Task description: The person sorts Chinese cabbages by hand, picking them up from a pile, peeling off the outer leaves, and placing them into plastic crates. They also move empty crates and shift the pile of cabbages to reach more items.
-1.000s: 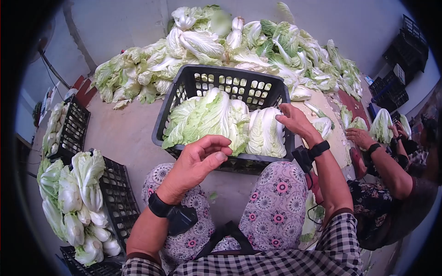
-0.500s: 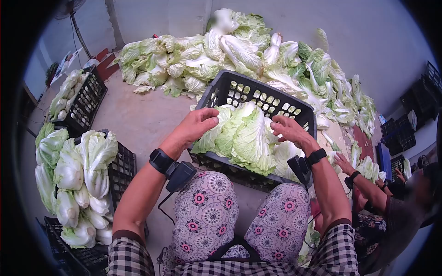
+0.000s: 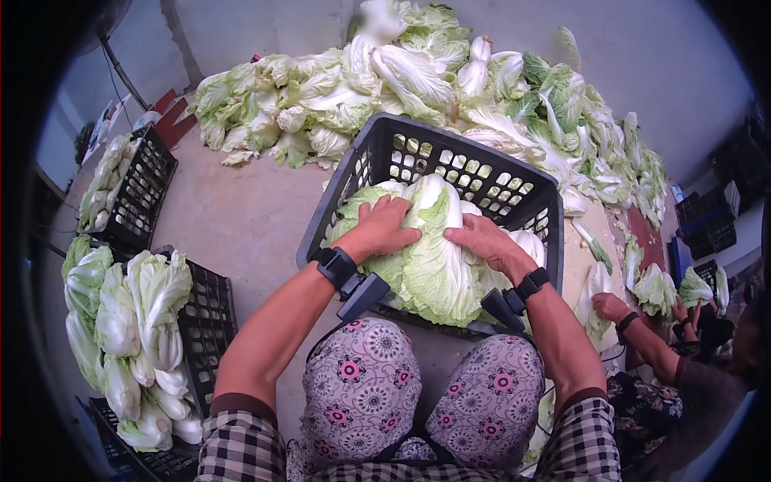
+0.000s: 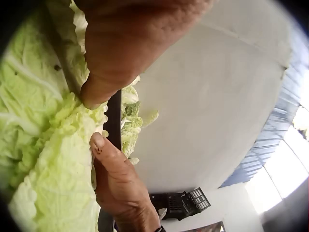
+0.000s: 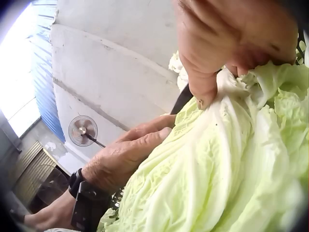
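A pale green napa cabbage (image 3: 438, 265) lies with its frilly leaf end toward me, on top of others in the black plastic crate (image 3: 554, 233) before my knees. My left hand (image 3: 379, 230) holds its left side, with the fingers spread over leaves and the thumb against the cabbage. From the other side my right hand (image 3: 491, 243) grips it near the white stem. In the right wrist view its thumb (image 5: 203, 92) presses into the base while the other fingers curl behind the leaves. Another cabbage (image 3: 526, 245) shows at the crate's right side.
A big heap of napa cabbages (image 3: 321, 104) lies against the wall behind the crate. To the left stand black crates (image 3: 207, 309) piled with cabbages (image 3: 120, 321). At the right, another person's hand (image 3: 612, 308) touches a cabbage (image 3: 594, 296) on the floor.
Both hands, apart above the crate half a second ago, have come in onto the middle cabbage and now hold it from either side. At the right, the other person's hand has moved lower.
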The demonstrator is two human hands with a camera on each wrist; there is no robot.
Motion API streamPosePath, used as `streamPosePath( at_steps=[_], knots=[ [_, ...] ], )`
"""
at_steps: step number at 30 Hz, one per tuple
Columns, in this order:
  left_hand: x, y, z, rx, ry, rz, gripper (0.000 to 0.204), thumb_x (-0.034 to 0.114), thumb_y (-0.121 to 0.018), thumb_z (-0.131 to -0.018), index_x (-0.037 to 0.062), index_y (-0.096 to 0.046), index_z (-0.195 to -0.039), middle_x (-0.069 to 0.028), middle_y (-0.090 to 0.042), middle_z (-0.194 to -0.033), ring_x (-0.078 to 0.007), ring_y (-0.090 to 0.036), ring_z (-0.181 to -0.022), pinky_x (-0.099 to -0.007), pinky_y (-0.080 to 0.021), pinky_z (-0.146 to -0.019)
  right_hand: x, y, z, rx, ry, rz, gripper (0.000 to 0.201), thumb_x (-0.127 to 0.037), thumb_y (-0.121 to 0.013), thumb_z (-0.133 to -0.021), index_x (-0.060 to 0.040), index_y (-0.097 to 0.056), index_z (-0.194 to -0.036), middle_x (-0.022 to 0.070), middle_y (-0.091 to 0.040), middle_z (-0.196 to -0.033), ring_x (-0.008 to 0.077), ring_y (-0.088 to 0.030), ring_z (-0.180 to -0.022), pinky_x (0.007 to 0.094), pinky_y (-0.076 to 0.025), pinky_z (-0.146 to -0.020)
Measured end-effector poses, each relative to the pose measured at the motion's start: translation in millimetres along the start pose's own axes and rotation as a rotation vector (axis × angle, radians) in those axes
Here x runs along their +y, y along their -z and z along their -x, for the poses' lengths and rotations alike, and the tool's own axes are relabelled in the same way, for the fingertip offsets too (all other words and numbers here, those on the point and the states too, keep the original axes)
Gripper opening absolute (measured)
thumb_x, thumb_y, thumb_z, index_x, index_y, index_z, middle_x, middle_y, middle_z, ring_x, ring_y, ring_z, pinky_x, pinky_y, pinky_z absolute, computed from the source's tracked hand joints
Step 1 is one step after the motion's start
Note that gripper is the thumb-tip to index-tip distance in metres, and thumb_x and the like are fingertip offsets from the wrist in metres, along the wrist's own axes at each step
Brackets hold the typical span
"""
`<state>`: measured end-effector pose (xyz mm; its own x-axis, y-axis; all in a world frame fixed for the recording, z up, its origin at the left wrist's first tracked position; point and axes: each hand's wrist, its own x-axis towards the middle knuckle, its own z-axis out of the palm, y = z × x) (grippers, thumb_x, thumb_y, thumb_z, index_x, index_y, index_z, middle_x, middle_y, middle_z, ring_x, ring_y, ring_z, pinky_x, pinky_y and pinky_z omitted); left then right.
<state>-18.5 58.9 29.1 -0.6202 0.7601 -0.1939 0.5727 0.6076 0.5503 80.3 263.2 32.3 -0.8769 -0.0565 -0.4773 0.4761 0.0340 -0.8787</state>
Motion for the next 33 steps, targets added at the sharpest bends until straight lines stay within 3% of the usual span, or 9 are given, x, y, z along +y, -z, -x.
streamPosePath(
  at_steps=[5,8,10,12,15,18,24,30,33],
  knots=[
    [26.6,24.1,26.5,0.031,-0.238,0.152,0.059,0.042,-0.06,-0.082,0.0043,-0.043,-0.125,-0.0125,-0.052,-0.114,-0.0245,-0.048,-0.108,-0.0419,-0.026,-0.098,-11.6,-15.6,21.0,0.133,0.216,-0.047,0.054,-0.009,-0.062,-0.078,0.0065,-0.043,-0.126,0.0145,-0.057,-0.116,0.0181,-0.058,-0.102,0.0285,-0.047,-0.087],
    [33.8,24.5,31.6,0.063,-0.188,0.892,0.062,0.037,-0.064,-0.083,0.0028,-0.039,-0.128,-0.0111,-0.053,-0.113,-0.0172,-0.051,-0.104,-0.0337,-0.037,-0.091,-23.6,-18.5,30.3,0.21,0.382,0.136,0.065,-0.009,-0.062,-0.074,0.008,-0.036,-0.131,0.02,-0.055,-0.12,0.0245,-0.055,-0.111,0.0311,-0.044,-0.092],
    [34.2,45.4,40.1,0.283,0.084,1.212,0.077,0.04,-0.07,-0.079,0.0026,-0.032,-0.135,-0.0121,-0.05,-0.122,-0.0185,-0.048,-0.112,-0.032,-0.04,-0.093,-40.5,-25.1,43.1,0.309,0.483,0.398,0.069,-0.01,-0.062,-0.072,0.0079,-0.034,-0.132,0.0229,-0.053,-0.122,0.0278,-0.053,-0.115,0.0322,-0.041,-0.096],
    [8.1,48.3,38.8,0.649,-0.044,0.989,0.088,0.044,-0.075,-0.072,0.0037,-0.031,-0.136,-0.0116,-0.048,-0.125,-0.021,-0.047,-0.114,-0.0352,-0.039,-0.097,-55.0,-34.4,64.1,0.29,0.574,0.432,0.072,-0.01,-0.061,-0.07,0.0047,-0.033,-0.134,0.0255,-0.051,-0.124,0.0305,-0.051,-0.118,0.0327,-0.038,-0.099],
    [0.7,50.8,57.0,0.488,-0.306,0.895,0.096,0.046,-0.08,-0.064,0.0046,-0.031,-0.136,-0.0097,-0.046,-0.125,-0.0201,-0.045,-0.116,-0.0349,-0.038,-0.098,-72.0,-52.1,90.8,0.21,0.719,0.484,0.069,-0.009,-0.06,-0.072,0.0013,-0.035,-0.135,0.0238,-0.051,-0.126,0.0294,-0.051,-0.118,0.0327,-0.038,-0.1],
    [23.2,72.7,85.9,0.356,-0.271,1.129,0.103,0.035,-0.084,-0.061,0.0025,-0.025,-0.138,-0.0108,-0.041,-0.131,-0.0213,-0.041,-0.121,-0.0354,-0.034,-0.103,-86.1,-64.4,118.1,0.242,0.77,0.574,0.066,-0.006,-0.061,-0.072,0.0011,-0.038,-0.133,0.0219,-0.051,-0.125,0.0292,-0.052,-0.117,0.0322,-0.038,-0.099],
    [90.2,90.1,124.8,0.516,-0.533,1.099,0.102,0.014,-0.083,-0.056,0.0055,-0.024,-0.139,-0.0098,-0.04,-0.132,-0.0205,-0.04,-0.122,-0.0347,-0.031,-0.105,-92.6,-69.2,170.1,0.573,0.997,0.955,0.084,-0.007,-0.072,-0.065,-0.0026,-0.031,-0.138,0.021,-0.041,-0.133,0.0357,-0.04,-0.125,0.0392,-0.031,-0.105],
    [158.6,69.5,164.5,0.473,-0.718,0.636,0.101,0.019,-0.082,-0.058,0.0059,-0.025,-0.14,-0.0149,-0.037,-0.136,-0.0285,-0.036,-0.127,-0.0379,-0.028,-0.107,-59.7,-86.8,214.3,0.562,0.914,0.034,0.091,-0.019,-0.084,-0.063,-0.0041,-0.031,-0.136,0.0116,-0.045,-0.129,0.0224,-0.047,-0.117,0.0378,-0.041,-0.098],
    [169.6,67.2,177.4,0.729,-0.695,0.206,0.102,0.028,-0.084,-0.059,0.0038,-0.026,-0.14,-0.016,-0.038,-0.137,-0.0292,-0.035,-0.129,-0.0379,-0.027,-0.106,-71.6,-90.7,255.8,0.577,0.942,-0.216,0.084,-0.025,-0.085,-0.063,-0.0011,-0.039,-0.128,0.0075,-0.057,-0.114,0.0184,-0.057,-0.104,0.0309,-0.047,-0.089]
  ],
)
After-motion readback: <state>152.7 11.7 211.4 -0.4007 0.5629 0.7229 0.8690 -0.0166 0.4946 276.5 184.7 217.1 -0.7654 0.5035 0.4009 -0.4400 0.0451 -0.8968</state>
